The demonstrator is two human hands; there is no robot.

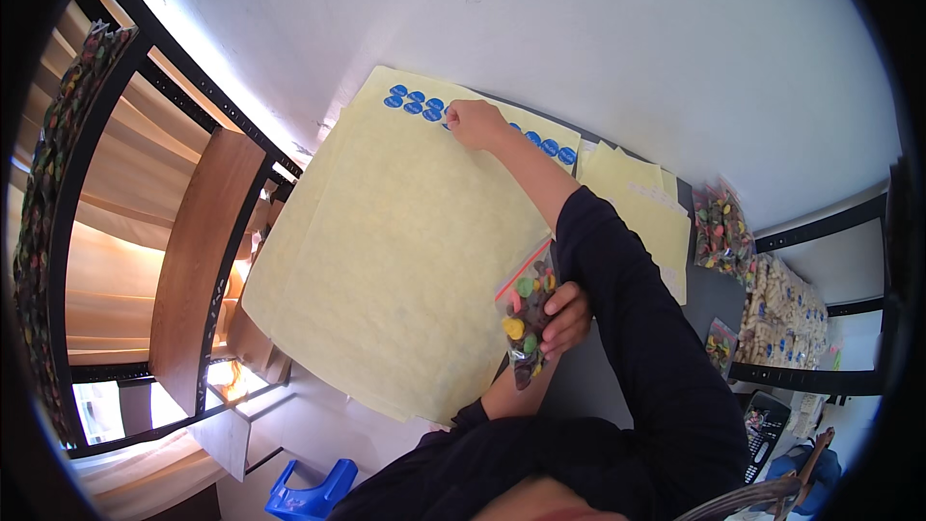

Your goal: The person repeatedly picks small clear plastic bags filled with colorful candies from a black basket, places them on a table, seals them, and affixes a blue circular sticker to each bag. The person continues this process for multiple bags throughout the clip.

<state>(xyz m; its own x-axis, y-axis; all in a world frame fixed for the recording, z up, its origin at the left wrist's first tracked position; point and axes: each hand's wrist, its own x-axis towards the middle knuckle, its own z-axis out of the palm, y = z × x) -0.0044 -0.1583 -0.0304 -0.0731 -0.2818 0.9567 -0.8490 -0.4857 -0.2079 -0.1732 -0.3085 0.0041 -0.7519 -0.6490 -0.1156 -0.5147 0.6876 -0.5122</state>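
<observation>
My left hand (568,320) holds a clear zip bag (530,307) with a red closure strip. Dark pieces and green, yellow and pink ones fill it; they look like sweets or dried fruit. The bag hangs tilted under my right forearm. Farther off, my right hand (475,124) rests at the rows of round blue stickers (414,103) along the far edge of a large pale-yellow backing sheet (376,246). Its fingers are curled in and touch the sheet among the stickers. Whether a sticker is pinched between them is hidden.
Smaller yellow sheets (636,192) lie to the right on the dark table (712,297). Filled bags (723,228) stand by the wall, near a rack of pale-filled bags (785,315). A shelf (206,260) is at left, a blue plastic stool (311,492) below. Another person (803,463) is at lower right.
</observation>
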